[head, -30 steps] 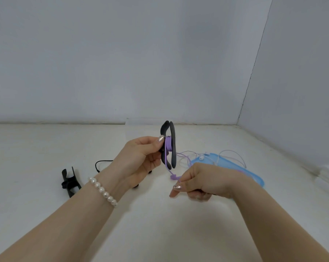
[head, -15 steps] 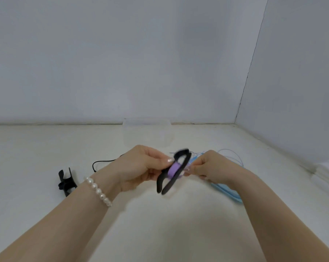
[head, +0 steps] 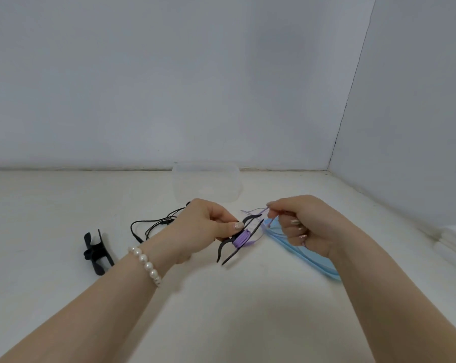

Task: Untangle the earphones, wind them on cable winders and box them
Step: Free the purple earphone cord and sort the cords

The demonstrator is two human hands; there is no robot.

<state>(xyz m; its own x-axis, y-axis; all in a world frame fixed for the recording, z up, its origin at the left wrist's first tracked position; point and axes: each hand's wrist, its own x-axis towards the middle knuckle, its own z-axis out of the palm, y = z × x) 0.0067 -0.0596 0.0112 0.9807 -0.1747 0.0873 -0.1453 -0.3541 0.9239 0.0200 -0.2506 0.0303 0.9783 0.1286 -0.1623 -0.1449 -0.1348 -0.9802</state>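
Spreading pale beneath everything is the table (head: 64,205), with a clear box (head: 207,180) at 12 o'clock and a blue lid (head: 310,260) at 3 o'clock. Centrally, the left hand (head: 203,229) pinches a black winder (head: 236,241) wrapped in purple earphone cable (head: 242,238); the right hand (head: 304,224) pinches its loose end. A spare winder (head: 97,250) and black earphones (head: 156,224) lie at 9 o'clock.

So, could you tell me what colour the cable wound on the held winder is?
Purple cable, seen in the head view.

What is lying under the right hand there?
Under the right hand lies a blue lid on the table. Thin purple cable strands run over its far end. The hand and forearm cover its middle, so anything there is hidden.
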